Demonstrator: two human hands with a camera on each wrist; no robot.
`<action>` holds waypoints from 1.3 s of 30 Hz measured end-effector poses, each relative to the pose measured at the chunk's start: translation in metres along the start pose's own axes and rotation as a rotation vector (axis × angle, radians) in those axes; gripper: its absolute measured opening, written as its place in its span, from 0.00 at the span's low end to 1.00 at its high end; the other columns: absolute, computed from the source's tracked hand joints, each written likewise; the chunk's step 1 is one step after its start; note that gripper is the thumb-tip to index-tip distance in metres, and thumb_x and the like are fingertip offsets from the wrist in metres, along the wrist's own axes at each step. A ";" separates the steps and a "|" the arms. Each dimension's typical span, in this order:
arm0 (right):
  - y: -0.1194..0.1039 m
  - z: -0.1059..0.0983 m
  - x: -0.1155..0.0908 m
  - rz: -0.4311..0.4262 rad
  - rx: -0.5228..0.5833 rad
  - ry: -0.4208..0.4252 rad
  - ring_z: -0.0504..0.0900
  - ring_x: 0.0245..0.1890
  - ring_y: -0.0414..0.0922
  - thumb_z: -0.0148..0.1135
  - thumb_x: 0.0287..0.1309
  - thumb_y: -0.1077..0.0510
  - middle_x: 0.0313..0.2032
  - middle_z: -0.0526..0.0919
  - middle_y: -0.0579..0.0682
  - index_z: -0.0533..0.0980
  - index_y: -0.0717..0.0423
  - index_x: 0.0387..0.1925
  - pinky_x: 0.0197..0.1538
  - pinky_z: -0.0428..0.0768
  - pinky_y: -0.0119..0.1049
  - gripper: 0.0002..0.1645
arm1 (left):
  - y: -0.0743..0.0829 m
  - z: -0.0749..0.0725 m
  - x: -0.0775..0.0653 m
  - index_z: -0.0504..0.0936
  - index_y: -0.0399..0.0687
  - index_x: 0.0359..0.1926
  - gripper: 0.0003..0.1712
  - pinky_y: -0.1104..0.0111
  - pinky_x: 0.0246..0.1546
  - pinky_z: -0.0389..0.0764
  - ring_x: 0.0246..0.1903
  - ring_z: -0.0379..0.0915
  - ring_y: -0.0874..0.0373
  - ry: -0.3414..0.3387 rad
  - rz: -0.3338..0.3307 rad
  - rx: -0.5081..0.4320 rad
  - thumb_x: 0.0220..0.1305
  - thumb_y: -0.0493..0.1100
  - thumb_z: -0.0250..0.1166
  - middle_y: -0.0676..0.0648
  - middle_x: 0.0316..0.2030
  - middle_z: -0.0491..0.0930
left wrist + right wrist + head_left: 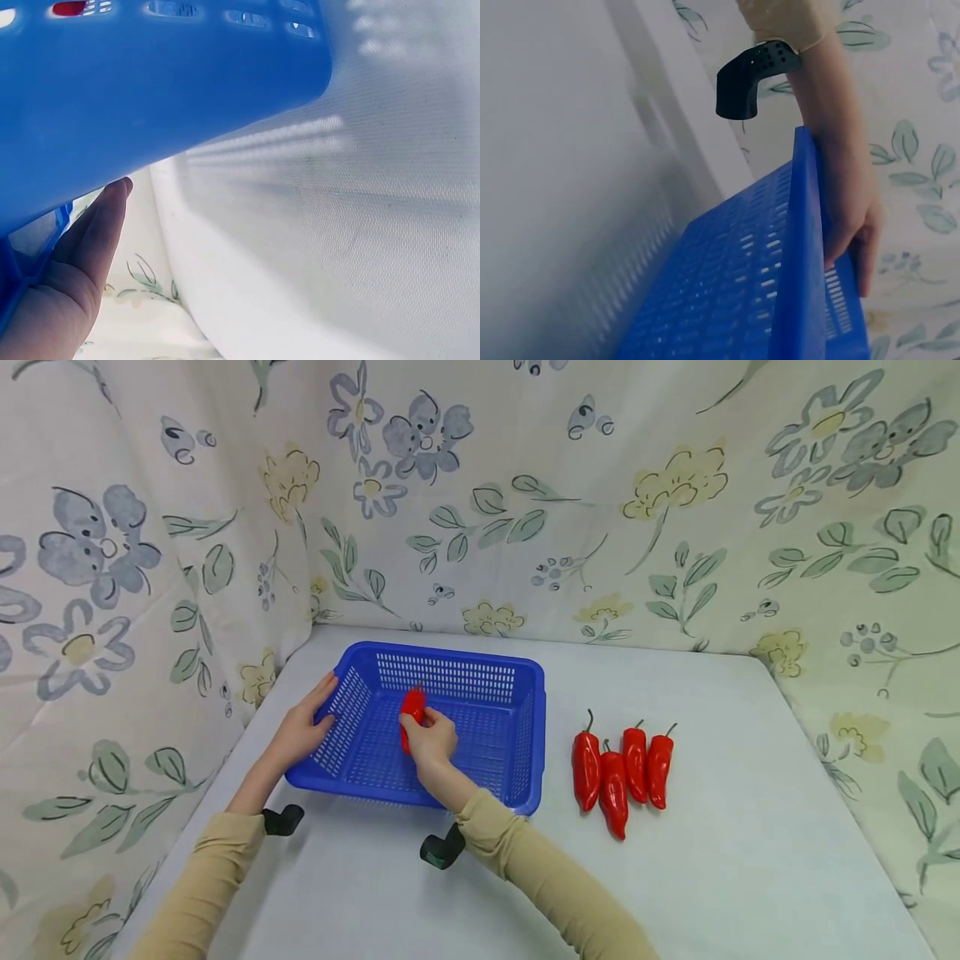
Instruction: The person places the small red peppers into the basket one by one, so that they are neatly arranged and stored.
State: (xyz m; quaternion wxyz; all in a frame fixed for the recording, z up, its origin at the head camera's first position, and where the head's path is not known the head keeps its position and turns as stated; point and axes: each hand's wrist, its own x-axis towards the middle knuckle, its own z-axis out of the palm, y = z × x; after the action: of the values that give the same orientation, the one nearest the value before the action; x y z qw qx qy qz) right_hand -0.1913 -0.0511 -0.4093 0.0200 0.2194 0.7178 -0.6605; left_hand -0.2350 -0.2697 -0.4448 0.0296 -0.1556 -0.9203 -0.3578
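The right hand (433, 737) pinches a red chili pepper (413, 702) between thumb and fingers, inside the blue perforated plastic basket (468, 651). The pepper points stem away from the person, and the fingers cover part of it. At the basket's left side the left hand (302, 732) holds the rim, thumb over the inner side and long fingers along the outside. Those fingers (101, 232) lie against the blue wall in the left wrist view. The right wrist view shows the left hand (849, 202) beyond the basket's front wall (720, 270).
Several red chili peppers (613, 785) lie close together on the white table (750, 827), right of the basket, stems pointing away. Floral curtain fabric (525, 510) hangs behind the table and along both sides. Black wrist cameras (444, 847) jut out below both wrists.
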 end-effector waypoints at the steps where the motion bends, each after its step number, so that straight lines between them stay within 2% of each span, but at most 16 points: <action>1: 0.001 0.004 0.000 0.012 -0.003 0.003 0.83 0.46 0.51 0.67 0.53 0.55 0.47 0.84 0.57 0.77 0.62 0.54 0.49 0.83 0.42 0.27 | 0.000 -0.001 0.000 0.53 0.35 0.71 0.37 0.41 0.67 0.51 0.71 0.44 0.35 0.000 -0.001 0.002 0.61 0.26 0.52 0.37 0.73 0.47; 7: 0.003 0.022 -0.002 0.056 -0.035 0.009 0.83 0.41 0.50 0.69 0.50 0.55 0.42 0.86 0.56 0.79 0.62 0.50 0.45 0.84 0.40 0.25 | -0.002 -0.004 -0.002 0.53 0.35 0.71 0.37 0.40 0.67 0.52 0.71 0.44 0.34 0.007 -0.002 0.010 0.61 0.26 0.52 0.36 0.73 0.47; 14: 0.008 0.032 -0.001 0.103 -0.072 -0.002 0.82 0.38 0.50 0.70 0.48 0.56 0.39 0.85 0.57 0.81 0.64 0.44 0.43 0.84 0.40 0.21 | -0.005 -0.003 -0.004 0.53 0.33 0.71 0.37 0.41 0.67 0.52 0.70 0.45 0.34 0.012 -0.005 0.029 0.60 0.26 0.52 0.36 0.73 0.48; 24: 0.017 0.042 -0.001 0.197 -0.051 -0.033 0.82 0.43 0.52 0.70 0.48 0.57 0.44 0.83 0.59 0.78 0.65 0.47 0.45 0.84 0.40 0.24 | 0.001 0.000 -0.004 0.53 0.34 0.71 0.37 0.42 0.69 0.50 0.71 0.43 0.36 0.006 -0.030 -0.001 0.60 0.26 0.51 0.38 0.73 0.47; 32: 0.021 0.047 -0.002 0.202 -0.036 -0.025 0.82 0.44 0.52 0.70 0.47 0.58 0.44 0.83 0.59 0.78 0.66 0.47 0.47 0.83 0.40 0.24 | 0.005 0.005 0.001 0.54 0.36 0.71 0.36 0.44 0.70 0.50 0.72 0.43 0.39 -0.007 -0.045 -0.017 0.62 0.27 0.51 0.40 0.74 0.48; 39: 0.022 0.046 -0.003 0.190 -0.033 -0.102 0.79 0.49 0.51 0.68 0.51 0.56 0.48 0.81 0.59 0.76 0.66 0.51 0.54 0.79 0.42 0.26 | 0.005 0.001 -0.001 0.52 0.38 0.72 0.36 0.43 0.69 0.51 0.72 0.43 0.39 -0.012 -0.075 -0.001 0.63 0.28 0.50 0.41 0.74 0.46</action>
State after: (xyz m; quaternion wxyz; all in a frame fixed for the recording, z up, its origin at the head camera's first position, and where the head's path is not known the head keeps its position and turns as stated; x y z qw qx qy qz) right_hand -0.1931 -0.0949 -0.4345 0.1226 0.2519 0.7026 -0.6541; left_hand -0.2326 -0.2655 -0.4422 0.0107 -0.1228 -0.9255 -0.3581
